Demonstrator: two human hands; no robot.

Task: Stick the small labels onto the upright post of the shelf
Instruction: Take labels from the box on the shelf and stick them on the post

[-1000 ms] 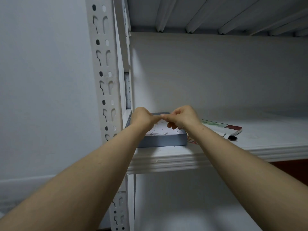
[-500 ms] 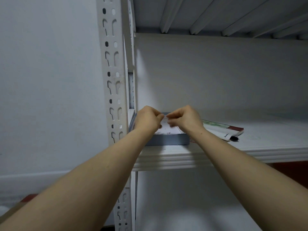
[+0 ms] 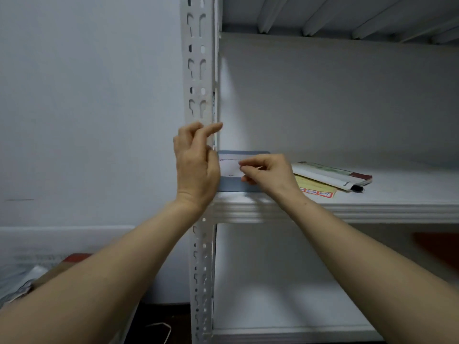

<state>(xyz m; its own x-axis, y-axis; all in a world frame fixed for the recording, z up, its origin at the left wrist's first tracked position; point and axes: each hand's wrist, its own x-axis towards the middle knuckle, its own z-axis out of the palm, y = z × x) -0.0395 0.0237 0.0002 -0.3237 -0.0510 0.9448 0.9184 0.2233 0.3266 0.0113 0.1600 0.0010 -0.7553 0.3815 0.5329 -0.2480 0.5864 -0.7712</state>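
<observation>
The white upright post (image 3: 198,70) with keyhole slots runs down the middle of the view. My left hand (image 3: 196,165) is raised in front of it, just above shelf level, back toward me, index finger stretched right past the post's edge. Any small label on its fingertips is hidden. My right hand (image 3: 269,175) pinches the right edge of a white label sheet (image 3: 229,167), held over a grey-blue box (image 3: 242,186) that stands on the shelf beside the post.
On the white shelf board (image 3: 372,207), right of the box, lie a yellow sheet of red-bordered labels (image 3: 315,191), a folded booklet (image 3: 332,175) and a black pen (image 3: 357,188). Another shelf sits overhead. Clutter lies on the floor at lower left.
Both hands were pinched together over the sheet on the box. My left hand has since lifted away up and left to the post, while the right stays on the sheet. The view shifted left.
</observation>
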